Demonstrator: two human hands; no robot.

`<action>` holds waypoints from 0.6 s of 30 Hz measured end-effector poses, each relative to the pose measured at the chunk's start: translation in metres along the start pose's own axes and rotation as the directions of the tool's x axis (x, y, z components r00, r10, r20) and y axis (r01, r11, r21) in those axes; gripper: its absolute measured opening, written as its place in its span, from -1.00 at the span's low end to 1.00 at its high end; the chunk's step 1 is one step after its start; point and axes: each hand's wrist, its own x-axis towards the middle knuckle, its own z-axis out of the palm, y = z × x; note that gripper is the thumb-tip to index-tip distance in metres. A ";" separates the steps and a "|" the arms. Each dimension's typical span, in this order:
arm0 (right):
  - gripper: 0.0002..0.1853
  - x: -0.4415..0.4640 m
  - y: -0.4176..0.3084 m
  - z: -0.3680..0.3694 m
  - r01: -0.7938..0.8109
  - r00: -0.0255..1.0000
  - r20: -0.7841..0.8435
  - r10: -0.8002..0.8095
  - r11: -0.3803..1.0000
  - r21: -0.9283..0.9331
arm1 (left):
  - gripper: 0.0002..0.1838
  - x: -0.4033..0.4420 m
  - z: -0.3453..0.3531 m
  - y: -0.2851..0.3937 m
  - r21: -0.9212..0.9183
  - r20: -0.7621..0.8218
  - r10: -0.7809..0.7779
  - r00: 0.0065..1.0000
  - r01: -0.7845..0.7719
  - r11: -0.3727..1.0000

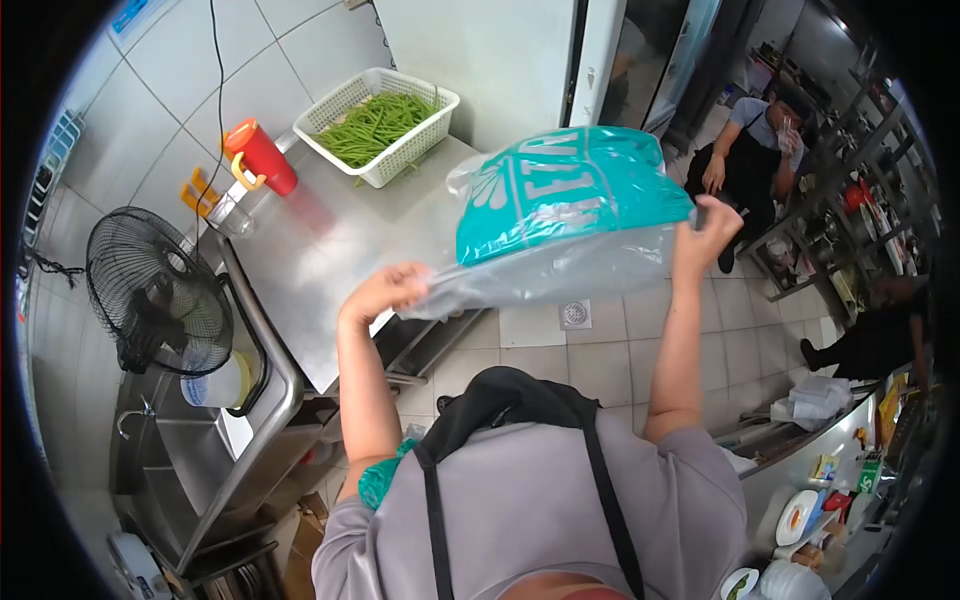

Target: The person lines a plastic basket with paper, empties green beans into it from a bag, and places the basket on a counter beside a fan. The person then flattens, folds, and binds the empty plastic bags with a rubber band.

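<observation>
A large clear plastic bag (pixel 560 285) with a teal printed panel (pixel 570 190) is stretched out in front of me, above the floor and the right end of the steel counter. My left hand (pixel 390 292) pinches one corner of its near edge. At the other end of that edge, my right hand (pixel 706 228) is closed on the plastic. The bag looks flat and spread between both hands; whether anything lies inside I cannot tell. Beyond it on the counter stands a white basket (pixel 400 165) of green beans (pixel 372 128).
A red tumbler (pixel 262 158) and a glass jar (pixel 232 217) stand on the steel counter (pixel 330 270). A black fan (pixel 160 290) and a sink (pixel 190 450) are at left. One person (pixel 755 150) sits at back right; another person (pixel 870 345) is partly visible beside shelving.
</observation>
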 end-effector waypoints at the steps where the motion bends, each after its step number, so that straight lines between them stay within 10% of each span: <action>1: -0.54 -0.001 0.003 0.000 0.111 0.948 0.303 -0.099 0.994 -0.024 | -0.65 0.011 0.005 -0.018 0.118 0.067 -0.008 0.998 0.000 0.993; 3: -0.66 -0.020 0.011 0.007 0.303 0.566 0.798 -0.205 0.952 0.030 | -0.67 0.016 0.011 -0.034 0.224 0.000 -0.030 1.000 0.029 0.974; 6: -0.77 -0.011 0.075 0.009 -0.093 0.488 0.873 -0.004 0.994 0.057 | -0.72 0.016 0.006 -0.014 0.215 -0.350 -0.022 0.936 0.103 0.971; 7: -0.84 0.020 0.042 -0.005 -0.072 0.826 0.562 0.026 0.996 0.060 | -0.73 0.032 0.018 -0.015 0.207 -0.408 -0.008 0.913 0.101 0.973; 8: -0.86 0.013 0.027 0.000 -0.128 0.861 0.506 0.058 0.986 0.106 | -0.75 0.037 0.030 -0.023 0.190 -0.472 -0.017 0.881 0.120 0.974; 10: -0.90 0.011 0.004 0.002 -0.136 0.364 0.924 -0.115 0.975 0.175 | -0.76 0.050 0.028 -0.036 0.278 -0.606 0.171 0.777 0.006 0.961; 12: -0.87 0.030 0.025 -0.004 -0.220 0.418 0.908 -0.022 0.967 0.125 | -0.76 0.058 -0.002 -0.047 0.448 -0.692 0.266 0.671 0.111 0.887; 14: -0.84 0.045 0.038 -0.004 -0.246 0.537 0.839 0.083 0.967 0.062 | -0.76 0.051 0.008 -0.030 0.388 -0.498 -0.021 0.867 0.245 0.888; 16: -0.80 0.048 0.042 0.001 -0.245 0.710 0.678 0.191 0.969 -0.016 | -0.75 0.055 0.024 -0.031 0.017 -0.334 0.074 0.940 -0.073 0.997; 18: -0.71 0.049 0.043 0.006 -0.608 0.492 0.828 0.267 0.786 0.108 | -0.72 0.050 0.034 -0.025 -0.286 -0.298 0.177 0.938 -0.265 0.921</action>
